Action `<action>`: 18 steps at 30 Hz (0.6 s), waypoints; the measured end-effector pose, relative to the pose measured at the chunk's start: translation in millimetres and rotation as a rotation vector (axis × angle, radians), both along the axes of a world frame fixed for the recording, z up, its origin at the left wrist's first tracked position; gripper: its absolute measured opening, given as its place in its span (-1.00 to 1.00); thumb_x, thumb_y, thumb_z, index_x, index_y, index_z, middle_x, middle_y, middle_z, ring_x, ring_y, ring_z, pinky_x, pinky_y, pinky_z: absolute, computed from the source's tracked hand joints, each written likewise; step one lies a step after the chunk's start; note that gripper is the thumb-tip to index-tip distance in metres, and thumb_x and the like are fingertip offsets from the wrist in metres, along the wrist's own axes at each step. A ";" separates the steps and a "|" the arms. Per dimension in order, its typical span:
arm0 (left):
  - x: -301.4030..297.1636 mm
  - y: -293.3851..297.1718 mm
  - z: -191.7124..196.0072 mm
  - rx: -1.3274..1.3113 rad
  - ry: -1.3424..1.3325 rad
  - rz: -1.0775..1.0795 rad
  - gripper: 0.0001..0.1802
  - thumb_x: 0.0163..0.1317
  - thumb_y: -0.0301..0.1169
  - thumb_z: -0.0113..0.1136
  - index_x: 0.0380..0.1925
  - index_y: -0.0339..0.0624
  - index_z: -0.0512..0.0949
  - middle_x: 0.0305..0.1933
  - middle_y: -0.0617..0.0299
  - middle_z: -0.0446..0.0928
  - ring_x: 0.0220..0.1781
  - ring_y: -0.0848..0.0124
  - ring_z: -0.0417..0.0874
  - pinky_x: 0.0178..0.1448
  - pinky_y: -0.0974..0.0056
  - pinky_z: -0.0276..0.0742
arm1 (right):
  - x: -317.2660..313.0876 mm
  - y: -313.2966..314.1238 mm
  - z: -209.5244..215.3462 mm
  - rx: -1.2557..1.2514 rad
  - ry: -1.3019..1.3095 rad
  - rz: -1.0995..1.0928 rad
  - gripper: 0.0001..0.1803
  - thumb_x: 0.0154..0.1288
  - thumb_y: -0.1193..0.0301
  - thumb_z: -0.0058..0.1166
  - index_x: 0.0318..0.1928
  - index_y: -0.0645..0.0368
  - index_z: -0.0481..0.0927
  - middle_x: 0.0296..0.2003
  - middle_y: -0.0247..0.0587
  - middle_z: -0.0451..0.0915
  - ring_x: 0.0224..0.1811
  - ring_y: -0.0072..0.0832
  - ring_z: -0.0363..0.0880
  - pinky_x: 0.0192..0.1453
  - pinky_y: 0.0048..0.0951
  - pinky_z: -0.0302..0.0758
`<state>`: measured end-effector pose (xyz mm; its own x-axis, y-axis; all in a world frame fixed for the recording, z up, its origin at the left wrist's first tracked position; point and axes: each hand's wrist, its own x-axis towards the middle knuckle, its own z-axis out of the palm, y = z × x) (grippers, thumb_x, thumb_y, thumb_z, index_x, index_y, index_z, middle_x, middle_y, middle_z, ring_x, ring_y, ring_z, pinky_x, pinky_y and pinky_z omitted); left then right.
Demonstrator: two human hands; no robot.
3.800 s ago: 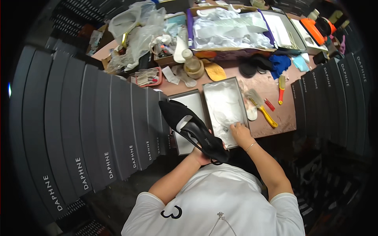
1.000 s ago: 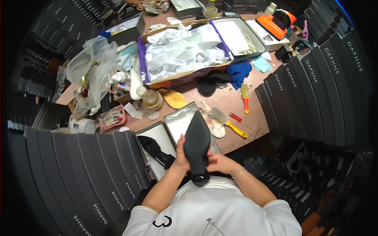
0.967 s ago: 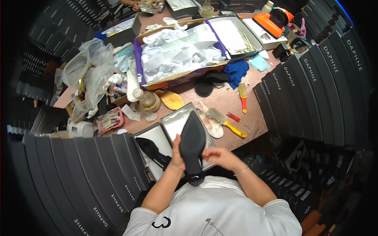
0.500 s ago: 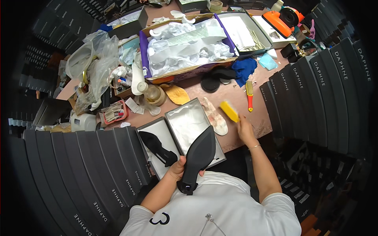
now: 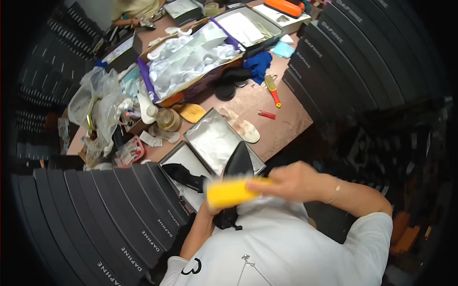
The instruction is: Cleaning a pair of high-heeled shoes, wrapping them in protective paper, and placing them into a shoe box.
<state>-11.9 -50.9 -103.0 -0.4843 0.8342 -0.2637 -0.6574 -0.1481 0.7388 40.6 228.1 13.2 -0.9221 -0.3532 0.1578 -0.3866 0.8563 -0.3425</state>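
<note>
My left hand [image 5: 208, 209] is closed round a black shoe [image 5: 240, 161] in front of my chest, its toe end toward the table. Over the middle of that shoe is a yellow brush [image 5: 230, 192], smeared by motion, which my right hand [image 5: 293, 183] grips by its end. The brush covers part of the shoe and most of my left fingers; whether its bristles touch the shoe I cannot tell. Just beyond, a second black shoe [image 5: 180, 176] lies in one half of an open shoebox [image 5: 188, 139]. White tissue paper [image 5: 209, 143] fills the other half.
Shoeboxes [image 5: 112, 209] are stacked on my left and more boxes [image 5: 329, 62] on the right. A red lighter [image 5: 266, 114], a red-handled rasp [image 5: 273, 91] and a stained white pad [image 5: 245, 129] lie on the table [image 5: 291, 121]. Another person's hand [image 5: 143, 22] shows at the far left.
My right hand has brought the brush from above the table back to the shoe in my left hand. The view has shifted, uncovering the red lighter and another person at the far side.
</note>
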 end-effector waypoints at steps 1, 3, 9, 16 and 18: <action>14.4 -6.6 -6.2 -0.032 0.099 0.023 -0.14 -0.17 -0.45 0.37 0.23 -0.28 0.25 -0.06 0.09 0.48 -0.14 0.33 0.54 -0.14 0.27 0.51 | -1.1 2.5 -15.5 -0.002 -0.018 0.028 -0.48 0.25 0.38 0.06 0.25 -0.08 0.38 -0.50 -0.23 0.54 -0.56 -0.33 0.59 -0.56 -0.35 0.53; 15.7 -8.0 17.2 0.013 -0.133 0.065 -0.30 -0.18 -0.43 0.40 0.06 -0.33 0.41 -0.16 0.10 0.54 -0.24 0.29 0.58 -0.28 0.20 0.55 | 8.3 -6.1 -27.5 -0.012 -0.065 0.052 -0.51 0.28 0.35 0.02 0.24 -0.11 0.40 -0.47 -0.22 0.56 -0.55 -0.33 0.60 -0.55 -0.36 0.53; 27.4 -12.0 26.4 -0.091 -0.163 0.111 -0.34 -0.20 -0.37 0.37 0.01 -0.27 0.44 -0.18 0.06 0.51 -0.37 0.32 0.56 -0.29 0.27 0.54 | 14.0 -24.5 -27.2 -0.025 -0.211 0.085 -0.49 0.33 0.36 -0.05 0.29 -0.20 0.37 -0.48 -0.15 0.54 -0.53 -0.22 0.61 -0.52 -0.26 0.53; 25.9 -29.4 22.8 -0.089 -0.216 0.211 -0.21 -0.23 -0.41 0.38 0.13 -0.28 0.36 -0.14 0.11 0.49 -0.26 0.34 0.54 -0.28 0.29 0.55 | 7.4 -40.5 -20.5 0.009 -0.334 0.126 -0.46 0.31 0.45 -0.13 0.31 -0.14 0.32 -0.45 -0.07 0.56 -0.41 -0.18 0.62 -0.43 -0.24 0.53; 20.2 -38.0 15.8 0.031 -0.128 0.072 -0.20 -0.24 -0.42 0.38 0.14 -0.27 0.35 -0.14 0.11 0.48 -0.28 0.35 0.53 -0.26 0.29 0.55 | -7.7 -20.2 -49.0 -0.022 -0.102 -0.193 -0.48 0.29 0.44 -0.08 0.28 -0.13 0.35 -0.48 -0.10 0.55 -0.50 -0.18 0.60 -0.48 -0.21 0.53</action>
